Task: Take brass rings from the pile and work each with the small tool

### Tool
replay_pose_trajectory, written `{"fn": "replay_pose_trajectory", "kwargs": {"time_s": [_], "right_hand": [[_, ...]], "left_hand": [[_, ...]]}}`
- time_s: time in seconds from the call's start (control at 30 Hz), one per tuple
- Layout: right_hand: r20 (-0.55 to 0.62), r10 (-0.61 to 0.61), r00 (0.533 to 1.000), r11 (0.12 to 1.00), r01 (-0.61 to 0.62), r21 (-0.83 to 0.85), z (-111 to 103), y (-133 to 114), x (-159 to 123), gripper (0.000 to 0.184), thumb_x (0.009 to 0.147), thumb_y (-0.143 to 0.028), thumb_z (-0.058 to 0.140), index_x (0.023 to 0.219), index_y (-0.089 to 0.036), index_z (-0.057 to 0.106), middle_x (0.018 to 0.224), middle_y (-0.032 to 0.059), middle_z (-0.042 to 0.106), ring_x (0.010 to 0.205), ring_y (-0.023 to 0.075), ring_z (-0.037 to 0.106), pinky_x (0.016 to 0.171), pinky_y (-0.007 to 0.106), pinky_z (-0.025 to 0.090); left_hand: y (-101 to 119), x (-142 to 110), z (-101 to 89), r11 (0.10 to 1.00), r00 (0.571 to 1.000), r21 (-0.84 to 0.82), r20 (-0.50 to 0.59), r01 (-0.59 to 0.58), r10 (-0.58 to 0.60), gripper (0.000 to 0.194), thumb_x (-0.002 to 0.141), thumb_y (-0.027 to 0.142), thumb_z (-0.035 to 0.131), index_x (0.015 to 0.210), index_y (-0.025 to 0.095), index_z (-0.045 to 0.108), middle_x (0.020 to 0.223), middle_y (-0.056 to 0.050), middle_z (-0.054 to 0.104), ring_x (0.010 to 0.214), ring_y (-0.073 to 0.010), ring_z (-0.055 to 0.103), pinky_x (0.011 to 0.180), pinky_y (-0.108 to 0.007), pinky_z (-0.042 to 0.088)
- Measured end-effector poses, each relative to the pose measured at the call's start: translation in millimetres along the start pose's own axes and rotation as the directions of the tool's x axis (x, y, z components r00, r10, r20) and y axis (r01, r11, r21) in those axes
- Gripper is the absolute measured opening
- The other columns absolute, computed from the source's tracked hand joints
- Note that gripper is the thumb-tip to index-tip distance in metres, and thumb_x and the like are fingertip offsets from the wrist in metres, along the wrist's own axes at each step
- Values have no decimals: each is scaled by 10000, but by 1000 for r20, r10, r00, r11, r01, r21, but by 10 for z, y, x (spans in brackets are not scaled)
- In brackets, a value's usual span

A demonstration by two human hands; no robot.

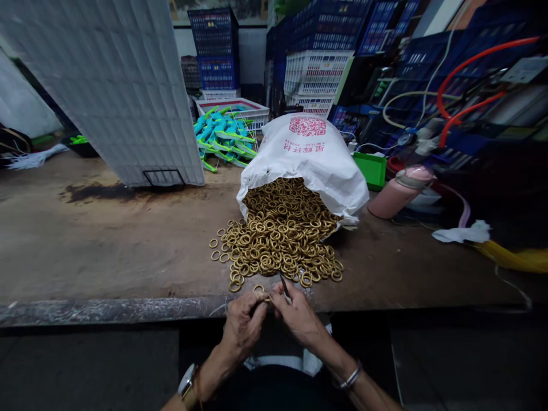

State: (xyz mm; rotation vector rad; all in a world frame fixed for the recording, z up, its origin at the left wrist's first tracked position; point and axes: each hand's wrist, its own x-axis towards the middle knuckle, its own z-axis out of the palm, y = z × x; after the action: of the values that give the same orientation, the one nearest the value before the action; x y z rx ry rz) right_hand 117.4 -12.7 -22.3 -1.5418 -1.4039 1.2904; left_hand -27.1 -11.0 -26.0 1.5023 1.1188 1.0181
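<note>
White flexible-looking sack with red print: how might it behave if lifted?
The sack would probably sag, its mouth being creased. It's likely heavy, with many round gold-coloured rings inside; more could spill, since its mouth gapes open.

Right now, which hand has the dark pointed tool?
The right hand, on the bracelet side: the dark tool pokes up from its grip. The left hand, on the watch side, shows no such tool.

The worktable (128, 251) bears golden rings (274, 245) and a sack (299, 151).
</note>
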Motion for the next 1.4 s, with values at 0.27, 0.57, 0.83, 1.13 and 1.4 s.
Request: {"fn": "replay_pose_trajectory", "kwargs": {"time_s": [0.27,0.57,0.83,1.13,1.4], "right_hand": [[-25,-46,999,998,46,-36,21,7,11,191,776,-367,456,693,-195,458,553,-50,497,533,97,470,550,218,372],[-70,-50,996,997,45,-70,21,-10,25,167,738,-332,462,650,-190,461,580,-44,479,569,101,439,581,228,352],[-11,-99,995,995,99,26,-1,-36,21,221,776,-357,412,637,-190,449,554,-41,452,537,97,419,549,219,353],[36,-248,968,885,241,-399,-32,17,-81,125,757,-154,374,778,-201,488,660,-6,553,607,127,509,587,227,357],[146,-222,964,771,265,-579,5,15,-142,394,576,-14,354,884,-217,494,774,12,639,727,161,590,632,229,361]], "left_hand": [[86,-34,36,988,993,-98,24,115,-113,136,720,232,570,641,192,674,622,-19,612,614,-164,523,615,-239,396],[39,-77,75,811,910,-416,231,411,-343,274,741,410,554,653,159,491,512,59,414,391,-39,281,386,-174,198],[82,-115,79,619,861,-599,332,508,-385,257,742,397,573,765,156,484,578,55,433,391,-14,274,377,-156,153],[34,-120,71,579,873,-659,292,480,-392,284,722,408,601,762,171,451,577,61,461,390,-10,307,388,-145,178],[-9,-129,69,573,868,-663,273,482,-415,297,705,408,623,772,191,433,576,62,484,415,-17,366,414,-137,215]]}}
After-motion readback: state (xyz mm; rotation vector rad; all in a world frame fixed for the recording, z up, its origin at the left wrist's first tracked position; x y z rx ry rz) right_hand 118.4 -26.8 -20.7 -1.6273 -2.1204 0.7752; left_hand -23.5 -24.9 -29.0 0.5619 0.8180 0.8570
